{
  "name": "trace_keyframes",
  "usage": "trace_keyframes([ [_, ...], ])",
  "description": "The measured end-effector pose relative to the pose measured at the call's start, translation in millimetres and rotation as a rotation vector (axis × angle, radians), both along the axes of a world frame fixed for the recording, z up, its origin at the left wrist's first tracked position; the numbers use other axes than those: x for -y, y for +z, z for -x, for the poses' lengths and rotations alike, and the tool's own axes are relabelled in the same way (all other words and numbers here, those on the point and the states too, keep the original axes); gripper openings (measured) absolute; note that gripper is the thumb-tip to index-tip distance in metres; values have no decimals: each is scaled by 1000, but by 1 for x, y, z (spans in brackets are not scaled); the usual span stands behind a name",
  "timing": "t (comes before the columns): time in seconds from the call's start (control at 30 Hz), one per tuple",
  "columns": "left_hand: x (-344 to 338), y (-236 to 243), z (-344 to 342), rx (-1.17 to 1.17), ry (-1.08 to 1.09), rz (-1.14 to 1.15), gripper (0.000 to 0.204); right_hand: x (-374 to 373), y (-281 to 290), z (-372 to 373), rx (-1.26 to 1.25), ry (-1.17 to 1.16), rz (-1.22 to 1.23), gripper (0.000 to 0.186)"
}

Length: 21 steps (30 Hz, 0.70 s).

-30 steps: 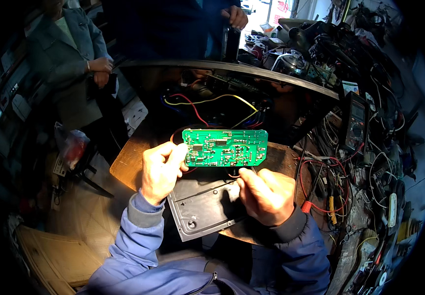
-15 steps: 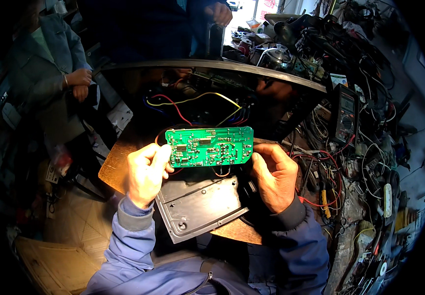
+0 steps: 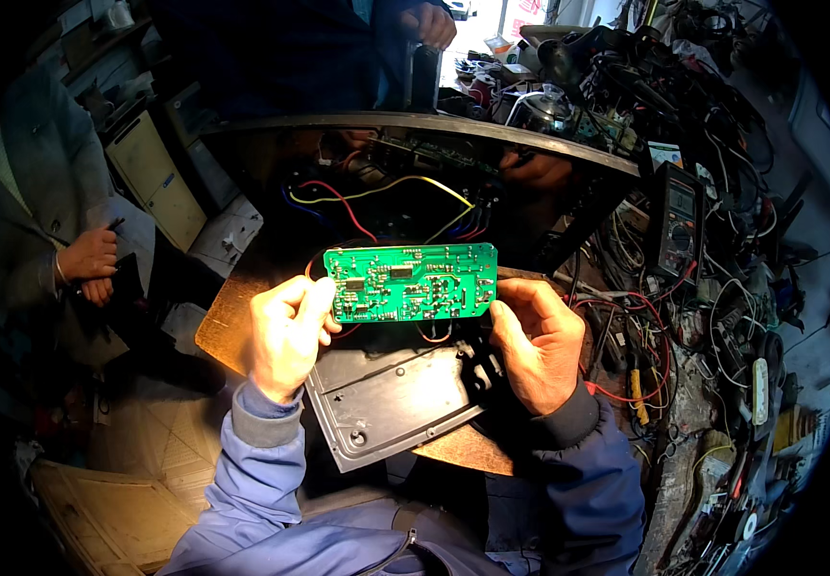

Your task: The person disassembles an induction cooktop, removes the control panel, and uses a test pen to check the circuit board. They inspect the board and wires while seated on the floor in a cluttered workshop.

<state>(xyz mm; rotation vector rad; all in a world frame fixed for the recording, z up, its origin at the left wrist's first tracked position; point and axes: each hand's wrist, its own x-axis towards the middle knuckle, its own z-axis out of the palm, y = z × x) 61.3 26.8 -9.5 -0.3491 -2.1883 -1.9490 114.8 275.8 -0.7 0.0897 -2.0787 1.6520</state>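
Note:
A green circuit board, dotted with small chips and solder joints, is held up at both ends. My left hand pinches its left end between thumb and fingers. At the opposite end, my right hand grips the edge, thumb toward me. Beneath the board lies a dark plastic cover, tilted on the wooden tabletop. Behind the board, a yellow wire and a red wire arch up; where they end below is partly hidden.
A dark panel with a glossy face stands across the bench's far side. To the right, a multimeter leans among tangled cables and a white power strip. One person's hands show at left; another's hand rests at the top.
The person at left has shifted further left, uncovering a pale cabinet behind. The board stays in both my hands, almost unmoved.

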Motion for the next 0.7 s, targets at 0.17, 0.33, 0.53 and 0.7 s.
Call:
trace_keyframes([
  [0.17, 1, -1, 1, 4, 5, 4, 34, 2, 2, -1, 12, 10, 28, 17],
  [0.33, 1, 1, 0, 0, 6, 1, 35, 0, 4, -2, 37, 10, -4, 17],
  [0.53, 1, 0, 0, 4, 13, 7, 36, 0, 3, -3, 39, 20, 25, 18],
  [0.7, 1, 0, 0, 6, -3, -26, 35, 0, 1, -3, 35, 29, 24, 18],
])
